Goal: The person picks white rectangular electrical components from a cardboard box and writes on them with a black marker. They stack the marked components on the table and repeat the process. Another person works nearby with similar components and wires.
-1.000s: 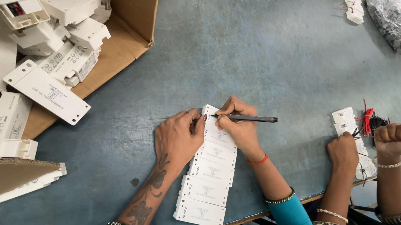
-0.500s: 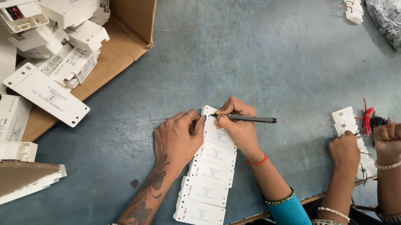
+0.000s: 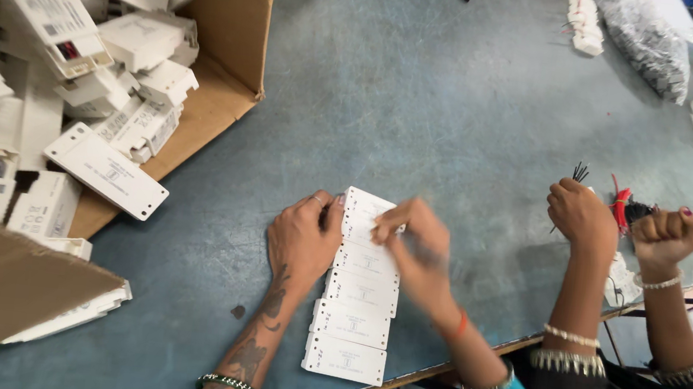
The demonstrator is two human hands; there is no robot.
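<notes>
Both hands, left hand (image 3: 303, 240) and right hand (image 3: 413, 247), rest on white units (image 3: 352, 317).

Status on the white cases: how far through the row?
Done: cannot tell which cases are marked. In hand: left hand steadies the row, blurred right hand works near its top. Left: many loose cases in the box. The co-worker's hands handle wires.

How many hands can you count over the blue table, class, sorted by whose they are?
Camera wearer's hands: 2, the left hand on the row of white units and the blurred right hand
Co-worker's hands: 2, the open-knuckled hand and the fist
Total: 4
</notes>
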